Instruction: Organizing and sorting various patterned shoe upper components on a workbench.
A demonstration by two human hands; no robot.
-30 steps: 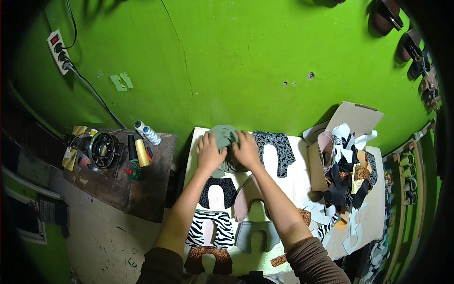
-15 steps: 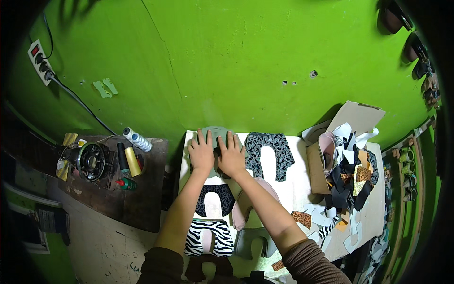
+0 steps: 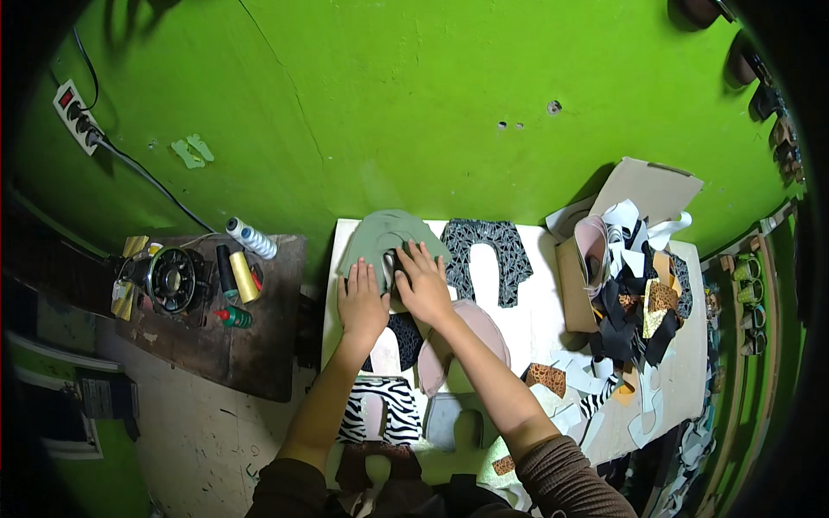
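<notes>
The green stack [image 3: 367, 246] lies at the wall end of the white table [image 3: 540, 276], left of the patterned piece [image 3: 488, 231]. The left hand [image 3: 363, 306] rests on the stack's lower left, fingers extended. The right hand [image 3: 423, 289] rests on its right side, fingers spread. Both hands are unclosed; neither grips.

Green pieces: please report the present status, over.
Left hand, right hand: open, on green pieces. Pieces layered. Only hands cover them; black patterned piece close at right.
</notes>
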